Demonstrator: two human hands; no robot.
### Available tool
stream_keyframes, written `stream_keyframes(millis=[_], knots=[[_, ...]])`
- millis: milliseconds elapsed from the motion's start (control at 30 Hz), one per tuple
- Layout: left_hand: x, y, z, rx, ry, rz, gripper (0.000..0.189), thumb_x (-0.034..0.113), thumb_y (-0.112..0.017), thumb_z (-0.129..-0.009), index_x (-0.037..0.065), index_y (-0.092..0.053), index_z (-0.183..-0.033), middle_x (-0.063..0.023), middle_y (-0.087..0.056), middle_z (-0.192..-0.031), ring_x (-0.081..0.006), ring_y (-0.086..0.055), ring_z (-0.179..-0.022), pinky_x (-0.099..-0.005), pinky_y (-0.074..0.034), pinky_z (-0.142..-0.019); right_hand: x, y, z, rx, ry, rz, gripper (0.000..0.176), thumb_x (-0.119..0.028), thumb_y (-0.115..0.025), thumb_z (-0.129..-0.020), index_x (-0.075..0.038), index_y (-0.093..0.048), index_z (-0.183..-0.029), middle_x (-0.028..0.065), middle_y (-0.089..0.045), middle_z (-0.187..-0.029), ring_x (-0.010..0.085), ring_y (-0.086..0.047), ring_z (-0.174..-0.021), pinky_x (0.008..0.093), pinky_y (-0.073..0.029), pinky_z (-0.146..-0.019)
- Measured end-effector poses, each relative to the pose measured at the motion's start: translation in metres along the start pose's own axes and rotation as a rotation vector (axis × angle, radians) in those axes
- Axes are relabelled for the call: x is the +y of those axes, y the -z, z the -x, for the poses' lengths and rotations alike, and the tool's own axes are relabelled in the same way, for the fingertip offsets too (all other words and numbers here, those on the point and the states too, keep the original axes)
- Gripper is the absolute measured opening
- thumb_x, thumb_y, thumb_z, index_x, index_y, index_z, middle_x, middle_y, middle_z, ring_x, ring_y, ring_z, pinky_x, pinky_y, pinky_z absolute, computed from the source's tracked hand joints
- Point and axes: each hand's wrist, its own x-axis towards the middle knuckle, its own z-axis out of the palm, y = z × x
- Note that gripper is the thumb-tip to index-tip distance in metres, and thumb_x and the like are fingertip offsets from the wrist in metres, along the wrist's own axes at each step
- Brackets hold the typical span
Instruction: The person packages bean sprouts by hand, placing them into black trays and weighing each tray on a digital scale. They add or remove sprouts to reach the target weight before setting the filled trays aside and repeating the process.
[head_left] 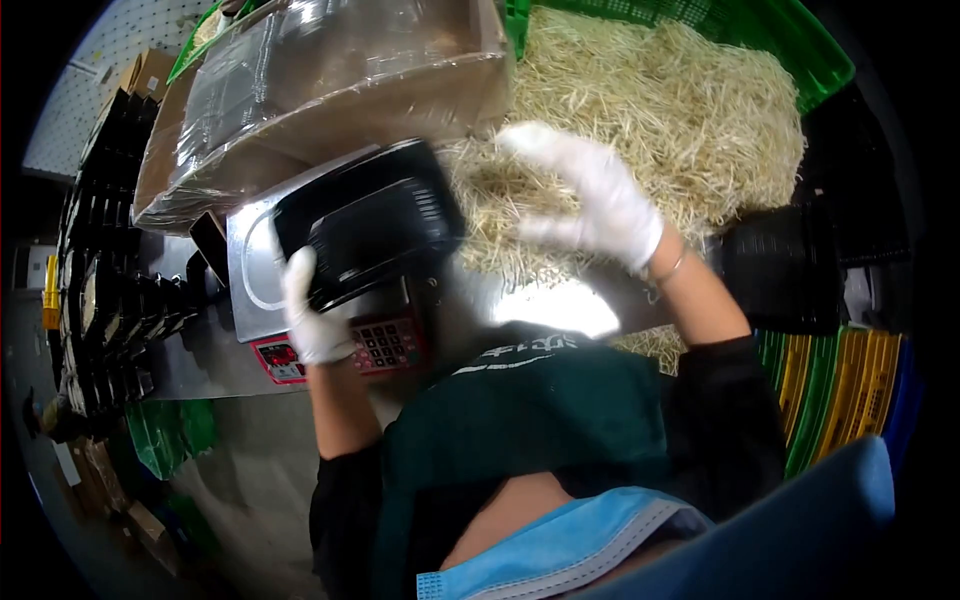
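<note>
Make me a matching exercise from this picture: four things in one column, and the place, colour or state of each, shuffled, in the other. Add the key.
Column one
1. Black tray
2. Right hand
3. Scale
4. Cardboard box

Column two
A. Thumb and fingers apart, by the pale sprouts
B. Covered with clear plastic
C. In the grip of the left hand
D. Red on the front, around a keypad

Right pairs
1-C
2-A
3-D
4-B
</note>
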Motion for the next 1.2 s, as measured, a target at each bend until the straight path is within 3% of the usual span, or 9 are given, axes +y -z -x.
stream_keyframes(millis=[133,200,333,467,533,867,933,1000,1200], knots=[[0.036,0.086,-0.018,0.279,-0.111,0.058,0.036,0.022,-0.065,-0.086,-0.003,-0.060,-0.112,-0.0181,-0.065,-0.109,-0.0300,-0.064,-0.099,-0.0439,-0.055,-0.085,0.132,-0.024,-0.005,-0.419,-0.710,0.274,0.072,-0.058,-0.056,-0.086,-0.003,-0.049,-0.133,0.0202,-0.059,-0.124,0.0335,-0.059,-0.113,0.0390,-0.047,-0.096],[0.044,0.086,-0.022,0.460,-0.088,0.010,0.034,0.018,-0.065,-0.088,-0.002,-0.059,-0.115,-0.0151,-0.063,-0.115,-0.0224,-0.062,-0.103,-0.0326,-0.051,-0.090,0.165,-0.048,-0.017,-0.414,-0.711,0.276,0.070,-0.057,-0.055,-0.087,-0.002,-0.051,-0.130,0.0208,-0.060,-0.121,0.0344,-0.060,-0.109,0.0401,-0.048,-0.093],[0.048,0.043,-0.007,0.605,-0.948,-0.784,0.048,0.023,-0.058,-0.095,-0.007,-0.047,-0.129,-0.0132,-0.057,-0.124,-0.0208,-0.053,-0.115,-0.0317,-0.041,-0.100,0.170,-0.078,-0.031,-0.332,-0.651,0.343,0.061,-0.053,-0.053,-0.088,0.000,-0.057,-0.116,0.0225,-0.064,-0.107,0.0366,-0.063,-0.096,0.0437,-0.051,-0.082],[-0.002,-0.030,0.027,-0.153,-0.770,-0.886,0.042,0.027,-0.042,-0.097,-0.008,-0.059,-0.112,-0.0172,-0.060,-0.118,-0.0284,-0.058,-0.108,-0.0364,-0.045,-0.096,0.167,-0.083,-0.016,-0.247,-0.530,0.335,0.054,-0.051,-0.049,-0.090,0.001,-0.058,-0.100,0.0223,-0.065,-0.083,0.0386,-0.065,-0.076,0.0462,-0.052,-0.071],[-0.045,-0.075,0.011,-0.593,-0.228,-0.841,0.036,0.017,-0.059,-0.091,-0.002,-0.056,-0.121,-0.0149,-0.056,-0.128,-0.0219,-0.054,-0.118,-0.0332,-0.041,-0.101,0.175,-0.081,-0.024,-0.265,-0.548,0.363,0.060,-0.056,-0.045,-0.091,0.001,-0.063,-0.099,0.0205,-0.066,-0.074,0.0359,-0.066,-0.073,0.0451,-0.053,-0.070],[-0.156,-0.098,0.012,-0.691,-0.442,-1.217,0.035,0.016,-0.067,-0.085,-0.001,-0.060,-0.115,-0.0151,-0.064,-0.111,-0.0251,-0.062,-0.102,-0.0334,-0.047,-0.091,0.145,-0.080,-0.037,-0.524,-0.801,0.276,0.070,-0.064,-0.038,-0.089,-0.002,-0.066,-0.101,0.0206,-0.068,-0.092,0.0318,-0.068,-0.084,0.0411,-0.054,-0.071],[-0.162,-0.085,0.023,-0.642,0.409,-0.770,0.027,0.017,-0.061,-0.092,0.001,-0.062,-0.114,-0.0066,-0.066,-0.100,-0.0125,-0.062,-0.090,-0.0254,-0.049,-0.081,0.119,-0.080,-0.026,-0.428,-0.735,0.249,0.072,-0.065,-0.035,-0.090,-0.001,-0.067,-0.094,0.0204,-0.067,-0.084,0.0316,-0.067,-0.078,0.0412,-0.053,-0.065],[-0.156,-0.086,0.029,-0.634,0.778,-0.835,0.025,0.021,-0.059,-0.095,0.004,-0.064,-0.112,-0.0031,-0.068,-0.090,-0.0038,-0.058,-0.081,-0.0186,-0.047,-0.073,0.113,-0.080,-0.019,-0.515,-0.624,0.287,0.074,-0.067,-0.033,-0.089,0.000,-0.064,-0.099,0.0216,-0.067,-0.086,0.0330,-0.067,-0.081,0.0403,-0.053,-0.070],[-0.198,-0.084,0.023,-0.822,1.168,-0.342,0.042,0.030,-0.048,-0.098,-0.004,-0.056,-0.120,-0.0192,-0.067,-0.107,-0.0247,-0.067,-0.095,-0.0307,-0.053,-0.081,0.185,-0.057,-0.035,-0.380,-0.745,0.279,0.073,-0.067,-0.029,-0.090,-0.004,-0.067,-0.096,0.0230,-0.067,-0.098,0.0349,-0.065,-0.091,0.0401,-0.050,-0.083]])
